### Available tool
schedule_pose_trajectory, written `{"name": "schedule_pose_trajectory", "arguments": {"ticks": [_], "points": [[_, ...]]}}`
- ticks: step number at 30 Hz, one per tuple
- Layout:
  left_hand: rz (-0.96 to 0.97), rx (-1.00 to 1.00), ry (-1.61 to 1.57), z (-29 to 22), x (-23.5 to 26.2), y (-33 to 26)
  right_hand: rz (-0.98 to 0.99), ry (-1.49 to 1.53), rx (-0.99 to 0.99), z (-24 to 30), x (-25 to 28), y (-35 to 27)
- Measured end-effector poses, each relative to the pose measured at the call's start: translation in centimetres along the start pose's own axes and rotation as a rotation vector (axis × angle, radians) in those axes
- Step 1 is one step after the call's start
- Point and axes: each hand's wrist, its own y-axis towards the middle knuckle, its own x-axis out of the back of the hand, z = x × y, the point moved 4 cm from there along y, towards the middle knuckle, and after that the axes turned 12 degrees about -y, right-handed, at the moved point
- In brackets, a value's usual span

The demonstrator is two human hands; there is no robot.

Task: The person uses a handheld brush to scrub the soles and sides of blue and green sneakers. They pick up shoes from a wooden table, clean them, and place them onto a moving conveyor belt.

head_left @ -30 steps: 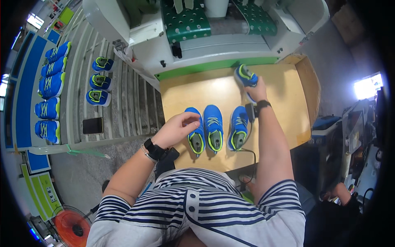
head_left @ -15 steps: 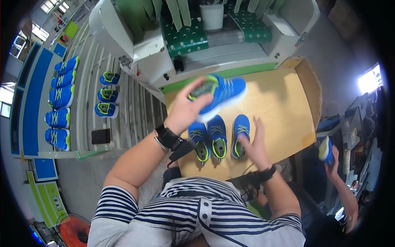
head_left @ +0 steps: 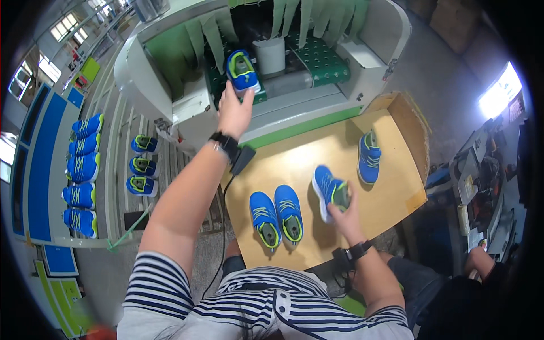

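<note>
- On the far left, five blue shoes (head_left: 83, 165) form a line and three blue shoes (head_left: 143, 166) sit nearer on the slatted rack (head_left: 111, 190); neither group has changed in number. Any label on them is too small to read.
- The left hand (head_left: 234, 113) has moved from over the table (head_left: 272, 164) to the mouth of the white machine (head_left: 294, 109). It grips a blue-and-lime shoe (head_left: 242, 72) by the heel, at the left stretch of the green perforated belt (head_left: 320, 63); whether the sole touches the belt is unclear.
- That shift puts one shoe off the table and at the machine — seemingly the clearest advance in the work.
- On the near part of the table, two shoes (head_left: 264, 218) lie side by side, toes toward the machine, with neither hand on them.
- Right of this pair, the right hand (head_left: 347, 221) has closed on a third shoe (head_left: 327, 187), thumb and fingers about its heel and collar. Its fingers were spread there half a second ago; now the shoe leans, white sole showing on its left. Both hands are therefore occupied — one shoe each.
- Farther right, a lone shoe (head_left: 369, 158) has come onto wood that was bare, toe toward the person, near the cardboard (head_left: 407, 122); it adds to those waiting.
- At lower right, a co-worker's arm (head_left: 480, 262) shows; the shoe raised there a moment ago is out of sight.
- Above it, a dark panel (head_left: 515, 109) carries pale marks resembling lettering, too small to make out.
</note>
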Motion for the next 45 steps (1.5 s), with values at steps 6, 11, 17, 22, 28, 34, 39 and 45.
{"name": "schedule_pose_trajectory", "arguments": {"ticks": [6,11,17,22,28,34,39,45], "points": [[0.341,-0.106,0.139,4.9,1.5,-12.5,-0.353,-0.067,0.553,18.3,3.7,13.7],[0.688,0.440,0.399,12.8,1.1,-22.7,-0.549,-0.345,0.560,19.2,-1.8,31.0],[0.725,0.516,0.333,17.2,1.3,-27.3,-0.380,-0.391,0.493,14.3,-4.3,29.6],[0.813,0.549,0.349,17.7,1.0,-26.6,-0.508,-0.739,-0.288,-6.3,7.8,19.6],[0.918,0.560,0.469,18.6,1.0,-25.9,0.282,-0.426,0.196,-5.7,5.9,9.4],[0.932,0.604,0.478,18.0,1.0,-25.4,-0.074,-0.543,0.134,-9.1,5.2,3.0],[0.905,0.606,0.479,18.0,0.8,-25.3,0.022,-0.138,-0.040,-7.5,-2.8,-1.1],[0.874,0.583,0.490,18.2,0.6,-25.4,0.237,-0.353,0.115,-4.9,-5.4,-1.8]]}}
